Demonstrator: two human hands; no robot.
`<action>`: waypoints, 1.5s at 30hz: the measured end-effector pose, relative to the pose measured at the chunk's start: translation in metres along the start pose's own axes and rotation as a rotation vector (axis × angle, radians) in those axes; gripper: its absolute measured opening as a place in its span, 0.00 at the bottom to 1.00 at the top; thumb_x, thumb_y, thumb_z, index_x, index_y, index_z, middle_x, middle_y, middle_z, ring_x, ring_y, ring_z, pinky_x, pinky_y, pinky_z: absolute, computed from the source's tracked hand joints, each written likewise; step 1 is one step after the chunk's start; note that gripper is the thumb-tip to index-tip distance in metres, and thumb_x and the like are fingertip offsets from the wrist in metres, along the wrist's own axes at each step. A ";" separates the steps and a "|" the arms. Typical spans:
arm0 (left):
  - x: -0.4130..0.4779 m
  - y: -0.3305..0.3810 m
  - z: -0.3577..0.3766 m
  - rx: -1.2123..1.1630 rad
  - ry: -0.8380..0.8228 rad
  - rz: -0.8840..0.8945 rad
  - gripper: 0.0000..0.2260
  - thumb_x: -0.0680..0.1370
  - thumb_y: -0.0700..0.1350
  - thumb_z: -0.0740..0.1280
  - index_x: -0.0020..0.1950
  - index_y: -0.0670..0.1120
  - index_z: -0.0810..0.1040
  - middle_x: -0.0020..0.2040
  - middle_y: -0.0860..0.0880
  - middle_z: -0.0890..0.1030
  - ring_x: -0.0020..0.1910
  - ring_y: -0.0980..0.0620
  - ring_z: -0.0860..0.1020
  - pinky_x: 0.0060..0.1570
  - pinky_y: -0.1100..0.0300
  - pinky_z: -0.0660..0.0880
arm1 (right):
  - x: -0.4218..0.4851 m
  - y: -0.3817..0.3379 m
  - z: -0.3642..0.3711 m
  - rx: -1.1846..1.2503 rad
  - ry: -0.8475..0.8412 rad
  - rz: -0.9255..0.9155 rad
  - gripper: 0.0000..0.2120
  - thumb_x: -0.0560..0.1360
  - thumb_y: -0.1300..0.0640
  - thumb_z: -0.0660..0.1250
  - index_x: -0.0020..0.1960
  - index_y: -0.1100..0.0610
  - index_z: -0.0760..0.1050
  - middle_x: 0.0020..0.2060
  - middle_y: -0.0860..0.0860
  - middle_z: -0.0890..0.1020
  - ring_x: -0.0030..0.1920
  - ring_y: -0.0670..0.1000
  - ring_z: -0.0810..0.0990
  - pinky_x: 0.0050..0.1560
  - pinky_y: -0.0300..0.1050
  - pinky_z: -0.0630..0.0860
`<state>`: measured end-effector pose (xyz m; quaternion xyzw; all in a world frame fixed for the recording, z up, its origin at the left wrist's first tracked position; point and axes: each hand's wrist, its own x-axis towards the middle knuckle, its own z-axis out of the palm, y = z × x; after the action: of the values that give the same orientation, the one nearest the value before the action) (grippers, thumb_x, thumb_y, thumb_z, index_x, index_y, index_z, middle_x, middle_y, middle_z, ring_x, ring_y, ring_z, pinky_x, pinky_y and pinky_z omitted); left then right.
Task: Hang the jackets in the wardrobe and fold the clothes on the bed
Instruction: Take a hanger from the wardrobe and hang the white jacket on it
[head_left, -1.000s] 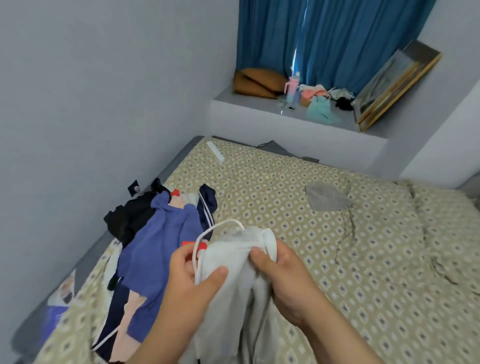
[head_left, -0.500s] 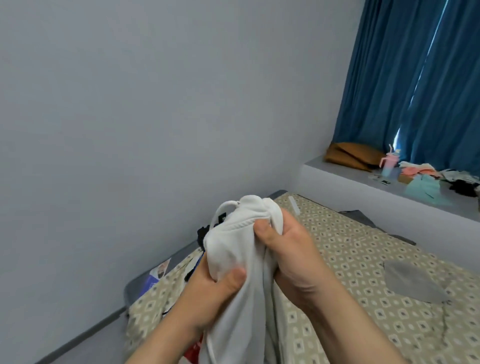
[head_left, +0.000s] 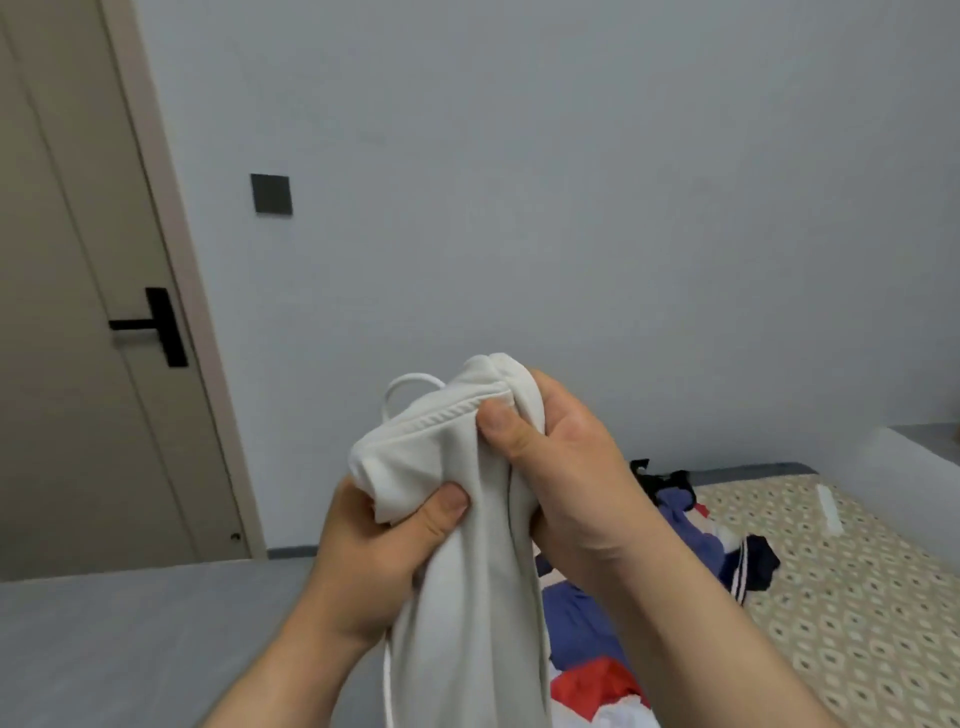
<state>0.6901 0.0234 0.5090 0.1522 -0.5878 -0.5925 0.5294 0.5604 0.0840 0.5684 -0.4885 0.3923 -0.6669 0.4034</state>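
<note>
Left hand (head_left: 379, 551), right hand (head_left: 566, 467) round garment (head_left: 467, 597)

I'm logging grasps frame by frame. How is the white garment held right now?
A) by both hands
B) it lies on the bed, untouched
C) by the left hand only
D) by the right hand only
A: the left hand and the right hand both grip the bunched top of the white garment.

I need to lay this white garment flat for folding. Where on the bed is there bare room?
The patterned bedcover is bare right of the clothes pile, from the navy striped piece out to the white strip. It is crowded beside the right hand gripping the white garment, where blue, red and navy clothes overlap.
</note>
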 end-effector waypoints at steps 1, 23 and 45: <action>-0.007 0.008 -0.018 0.004 0.058 0.007 0.17 0.65 0.52 0.74 0.53 0.57 0.85 0.53 0.49 0.85 0.54 0.49 0.83 0.48 0.57 0.80 | 0.003 0.006 0.019 0.007 -0.038 0.015 0.09 0.73 0.56 0.69 0.52 0.51 0.81 0.50 0.54 0.84 0.52 0.52 0.82 0.57 0.51 0.78; -0.276 0.177 -0.342 0.398 0.980 -0.004 0.20 0.60 0.59 0.74 0.48 0.52 0.85 0.48 0.46 0.86 0.48 0.46 0.85 0.45 0.50 0.79 | -0.073 0.140 0.420 0.039 -0.655 0.254 0.07 0.75 0.60 0.71 0.52 0.53 0.82 0.51 0.55 0.85 0.54 0.58 0.83 0.60 0.63 0.77; -0.380 0.250 -0.410 0.574 1.708 0.194 0.11 0.68 0.51 0.74 0.50 0.53 0.86 0.49 0.45 0.86 0.49 0.47 0.85 0.42 0.59 0.81 | -0.084 0.210 0.630 0.201 -1.516 0.371 0.08 0.71 0.49 0.72 0.50 0.44 0.83 0.48 0.49 0.86 0.50 0.50 0.85 0.53 0.50 0.82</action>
<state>1.2804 0.1728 0.4475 0.6158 -0.1304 -0.0614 0.7746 1.2198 0.0034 0.4832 -0.6980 0.0231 -0.1057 0.7079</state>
